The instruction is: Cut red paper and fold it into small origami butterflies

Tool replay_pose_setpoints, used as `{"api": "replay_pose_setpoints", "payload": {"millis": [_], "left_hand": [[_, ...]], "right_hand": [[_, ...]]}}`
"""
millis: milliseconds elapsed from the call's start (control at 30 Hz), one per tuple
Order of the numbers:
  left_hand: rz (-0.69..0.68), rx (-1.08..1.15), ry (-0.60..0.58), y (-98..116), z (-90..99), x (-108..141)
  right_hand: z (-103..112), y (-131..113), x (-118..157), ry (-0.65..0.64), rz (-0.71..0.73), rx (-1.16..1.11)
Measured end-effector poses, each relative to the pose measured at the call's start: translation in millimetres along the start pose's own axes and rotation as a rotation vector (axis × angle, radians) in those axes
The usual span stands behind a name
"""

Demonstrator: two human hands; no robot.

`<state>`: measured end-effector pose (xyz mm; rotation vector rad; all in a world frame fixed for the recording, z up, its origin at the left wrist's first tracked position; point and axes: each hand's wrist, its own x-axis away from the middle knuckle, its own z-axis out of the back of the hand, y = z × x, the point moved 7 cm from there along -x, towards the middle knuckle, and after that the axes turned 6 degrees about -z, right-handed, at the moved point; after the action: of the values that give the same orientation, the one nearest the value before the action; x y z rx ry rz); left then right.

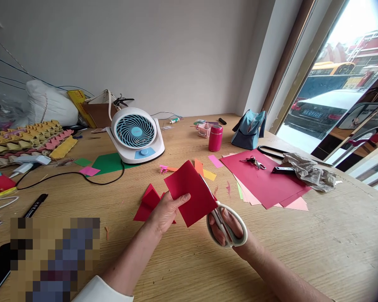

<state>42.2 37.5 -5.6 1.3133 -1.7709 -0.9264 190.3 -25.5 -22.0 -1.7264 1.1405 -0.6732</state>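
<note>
Right now, your left hand (165,212) is holding a rectangular sheet of bright red paper (198,206) above the pale wooden surface (182,268), with its grip clamped on the left side and the thumb lying across the upper face. Your right hand (233,224) is wearing the loops of white-handled metal scissors (226,230), its grip closed around the handles; the blades are running along the paper's right edge, though you cannot tell how widely they are parting.

The paper is probably behaving as light and fairly stiff, but it is likely still bending or creasing under a hard pinch. The left side is offering a sensible hold, keeping your fingers away from the blades. The scissors are likely feeling rigid and heavier, best held by their loops.

The paper is lying tilted, its long axis running from far left to near right and one corner pointing away from you. The scissors are pointing away and leftward, their loops facing you. A folded red paper piece (147,205) is resting just beside your left hand, and an orange paper strip (199,167) is lying beyond the sheet.
</note>
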Motion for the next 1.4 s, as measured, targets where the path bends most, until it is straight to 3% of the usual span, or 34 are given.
{"api": "replay_pose_setpoints", "payload": {"millis": [300,667,1033,1300,1400], "left_hand": [[0.002,-0.023,-0.021,1,-3.0,2],[-0.104,-0.117,-0.022,6,5.2,-4],[0.061,0.009,0.009,6,-2.5,6],[-0.085,-0.092,0.049,7,2.8,0],[-0.067,-0.072,0.054,5,1.8,2]], "right_hand": [[-6,0,-2,-0.032,0.015,-0.036],[-11,0,0,-0.042,-0.035,0.001],[-9,0,-2,-0.066,-0.013,-0.081],[-7,0,-1,-0.033,-0.033,-0.06],[-7,0,-2,-0.03,-0.035,-0.055]]}}
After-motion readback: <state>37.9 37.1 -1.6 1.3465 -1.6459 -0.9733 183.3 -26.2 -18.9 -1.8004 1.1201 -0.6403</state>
